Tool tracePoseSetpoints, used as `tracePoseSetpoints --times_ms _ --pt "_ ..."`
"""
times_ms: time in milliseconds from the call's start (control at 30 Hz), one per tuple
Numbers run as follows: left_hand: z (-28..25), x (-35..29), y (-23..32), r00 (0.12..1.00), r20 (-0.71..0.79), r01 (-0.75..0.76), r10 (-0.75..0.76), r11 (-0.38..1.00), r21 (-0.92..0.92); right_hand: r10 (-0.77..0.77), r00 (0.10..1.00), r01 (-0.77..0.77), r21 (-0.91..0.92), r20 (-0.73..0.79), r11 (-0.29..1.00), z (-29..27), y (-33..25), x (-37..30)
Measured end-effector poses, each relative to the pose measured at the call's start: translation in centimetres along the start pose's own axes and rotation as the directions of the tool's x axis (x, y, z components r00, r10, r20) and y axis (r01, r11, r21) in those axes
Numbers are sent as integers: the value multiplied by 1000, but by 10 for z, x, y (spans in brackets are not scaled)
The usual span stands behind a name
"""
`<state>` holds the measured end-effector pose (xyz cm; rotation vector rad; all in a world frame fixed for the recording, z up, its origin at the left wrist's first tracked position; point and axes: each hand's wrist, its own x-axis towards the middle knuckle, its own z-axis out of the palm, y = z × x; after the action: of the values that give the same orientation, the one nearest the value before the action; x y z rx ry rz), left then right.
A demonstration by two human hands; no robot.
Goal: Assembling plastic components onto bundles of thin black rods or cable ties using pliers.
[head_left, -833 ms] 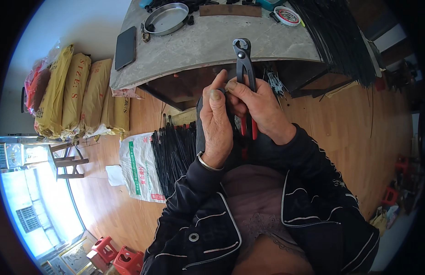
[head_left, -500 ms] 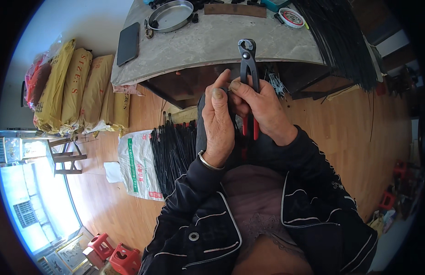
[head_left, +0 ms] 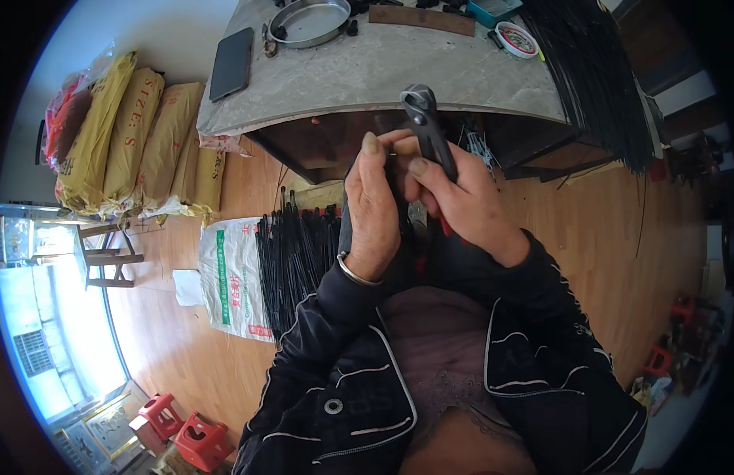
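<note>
My right hand (head_left: pixel 460 196) grips a pair of dark nipper pliers (head_left: pixel 424 120) with red-tipped handles, jaws pointing up toward the table edge. My left hand (head_left: pixel 371 207) is raised beside it, fingers curled around a thin black rod or cable (head_left: pixel 392 186) that runs down between both hands. The thumb and forefinger tips of both hands meet just below the plier jaws. Both arms wear black jacket sleeves; a metal bangle sits on the left wrist.
A grey table (head_left: pixel 383 71) ahead bears a round metal pan (head_left: pixel 310 22), a black phone (head_left: pixel 231 63), a wooden strip (head_left: pixel 421 19) and a bundle of black rods (head_left: pixel 588 71). More black rods (head_left: pixel 292 253) lie on a white sack (head_left: pixel 228 277) on the wooden floor. Yellow sacks (head_left: pixel 129 142) stand left.
The hands and pliers have stayed together near the table edge; the view has shifted slightly and the pliers sit a little lower against the table front.
</note>
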<state>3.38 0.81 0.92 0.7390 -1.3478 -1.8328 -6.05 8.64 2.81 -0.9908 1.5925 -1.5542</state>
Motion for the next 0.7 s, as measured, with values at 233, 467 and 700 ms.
tracePoseSetpoints --times_ms 233,467,700 --pt "-10 12 -12 991 23 136 -134 980 -144 449 700 -479 -100 555 872 -41 -26 -20" --pt "-3 4 -2 983 110 140 -146 988 60 523 608 -662 18 597 749 -49 -39 -25" --pt "4 -6 -10 987 110 105 -120 985 137 712 515 -635 -345 477 691 -51 -59 -22"
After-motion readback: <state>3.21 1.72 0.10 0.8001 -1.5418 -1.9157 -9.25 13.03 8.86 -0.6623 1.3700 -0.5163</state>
